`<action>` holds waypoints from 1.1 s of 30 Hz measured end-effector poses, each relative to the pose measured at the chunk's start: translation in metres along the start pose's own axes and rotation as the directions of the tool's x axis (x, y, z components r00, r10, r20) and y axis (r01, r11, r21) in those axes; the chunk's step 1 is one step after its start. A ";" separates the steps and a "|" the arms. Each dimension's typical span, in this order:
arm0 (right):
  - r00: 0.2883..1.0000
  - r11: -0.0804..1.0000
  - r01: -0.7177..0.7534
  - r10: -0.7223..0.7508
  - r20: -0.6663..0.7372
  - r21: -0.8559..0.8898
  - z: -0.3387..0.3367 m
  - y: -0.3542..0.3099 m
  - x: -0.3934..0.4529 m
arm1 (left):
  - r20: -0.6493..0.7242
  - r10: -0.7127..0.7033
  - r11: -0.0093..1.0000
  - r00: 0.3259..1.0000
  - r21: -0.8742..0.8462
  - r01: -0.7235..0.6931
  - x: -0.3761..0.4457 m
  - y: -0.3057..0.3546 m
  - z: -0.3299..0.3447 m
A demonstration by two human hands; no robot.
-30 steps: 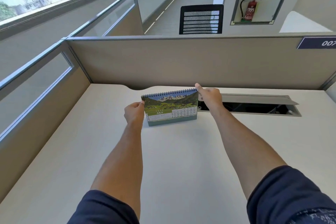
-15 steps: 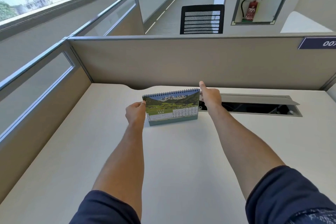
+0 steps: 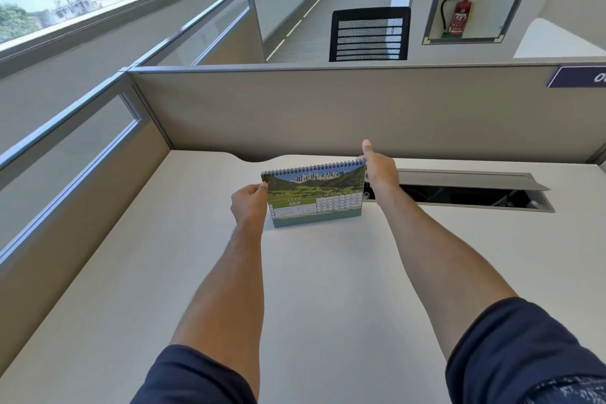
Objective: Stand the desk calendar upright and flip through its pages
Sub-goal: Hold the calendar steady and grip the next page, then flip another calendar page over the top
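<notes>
We are reaching both arms out, left hand pinching the left edge of one calendar, right hand gripping its right edge, thumb raised; it is standing upright on the far counter.

Desk: smooth matt off-white top, looks like laminate. Calendar: paper pages w/ a slight sheen, printed photo, thin metal wire spiral along top edge, matt grey-green card base. Divider behind desk: matt beige, cloth-like face, brushed metal trim on top. Side divider: frosted glass pane in metal frame. Cable tray lid: matt grey metal. Chair back: black mesh w/ plastic frame. Fire extinguisher: glossy red. Sleeves: dark blue soft cloth.
</notes>
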State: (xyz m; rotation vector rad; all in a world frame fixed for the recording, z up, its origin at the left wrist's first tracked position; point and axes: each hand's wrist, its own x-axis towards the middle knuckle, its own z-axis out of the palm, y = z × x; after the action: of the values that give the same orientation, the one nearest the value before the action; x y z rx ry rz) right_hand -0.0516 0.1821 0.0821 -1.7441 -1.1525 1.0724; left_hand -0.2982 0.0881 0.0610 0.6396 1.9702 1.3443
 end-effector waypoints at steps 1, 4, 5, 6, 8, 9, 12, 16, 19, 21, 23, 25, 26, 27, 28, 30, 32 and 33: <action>1.000 1.000 0.007 -0.007 -0.003 -0.020 0.000 -0.002 -0.001 | -0.001 -0.002 1.000 1.000 0.002 0.002 0.000 0.000 0.000; 0.999 0.994 0.014 -0.018 -0.039 -0.109 0.001 -0.004 -0.004 | -0.004 -0.001 1.000 1.000 0.001 0.001 0.000 0.000 0.001; 0.999 0.992 0.000 -0.007 -0.052 -0.124 0.001 -0.004 -0.005 | -0.005 0.004 1.000 1.000 0.000 -0.004 0.000 -0.001 0.001; 0.998 0.991 -0.016 0.008 -0.065 -0.131 0.001 -0.004 -0.006 | -0.005 0.008 1.000 1.000 0.002 -0.008 0.000 -0.001 0.001; 0.996 0.991 -0.043 0.034 -0.079 -0.124 0.002 -0.004 -0.006 | -0.007 0.011 1.000 1.000 0.007 -0.011 0.001 -0.002 0.002; 0.996 0.993 -0.053 0.045 -0.080 -0.109 0.002 -0.003 -0.006 | -0.008 0.011 1.000 1.000 0.007 -0.011 0.001 -0.003 0.002; 0.995 0.996 -0.065 0.060 -0.074 -0.058 0.004 -0.003 -0.004 | -0.007 0.014 1.000 1.000 0.005 -0.014 0.002 -0.005 0.002; 0.998 0.997 -0.060 0.061 -0.021 0.041 0.007 -0.007 -0.003 | -0.005 0.004 1.000 1.000 0.009 -0.004 0.002 -0.007 0.002; 0.999 0.992 -0.046 0.043 0.023 0.117 0.007 -0.008 -0.002 | -0.015 0.003 1.000 1.000 0.011 -0.003 0.003 -0.007 0.003; 1.000 0.988 0.000 -0.002 0.017 0.154 0.007 -0.007 0.000 | -0.017 0.002 1.000 1.000 0.017 -0.002 0.004 -0.007 0.004; 0.998 0.981 0.059 -0.064 0.017 0.187 0.007 -0.005 0.000 | -0.018 0.001 1.000 1.000 0.019 0.000 0.004 -0.007 0.004; 0.996 0.970 0.081 -0.088 0.019 0.227 0.005 -0.006 0.000 | -0.022 0.003 1.000 1.000 0.018 -0.002 0.004 -0.007 0.004; 0.996 0.969 0.080 -0.087 0.021 0.235 0.004 -0.007 0.000 | -0.023 0.004 1.000 1.000 0.020 -0.003 0.004 -0.007 0.005; 0.996 0.969 0.073 -0.082 0.028 0.234 0.003 -0.008 0.000 | -0.023 0.004 1.000 1.000 0.022 -0.004 0.004 -0.007 0.005; 0.996 0.971 0.066 -0.076 0.038 0.230 0.001 -0.008 0.000 | -0.021 0.004 1.000 1.000 0.022 -0.003 0.004 -0.007 0.004; 0.996 0.972 0.063 -0.076 0.049 0.224 0.000 -0.010 0.000 | -0.019 0.002 1.000 1.000 0.018 -0.001 0.004 -0.007 0.004; 0.995 0.970 0.072 -0.087 0.055 0.233 -0.001 -0.011 0.000 | -0.019 0.001 1.000 1.000 0.022 -0.001 0.004 -0.006 0.004; 0.994 0.967 0.077 -0.094 0.060 0.241 -0.002 -0.011 -0.001 | -0.018 0.002 1.000 1.000 0.027 -0.001 0.004 -0.006 0.004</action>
State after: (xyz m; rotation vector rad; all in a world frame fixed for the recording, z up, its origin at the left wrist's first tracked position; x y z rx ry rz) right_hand -0.0534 0.1844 0.0934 -1.4676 -1.0827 1.1763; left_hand -0.2977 0.0915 0.0536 0.6439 2.0053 1.3309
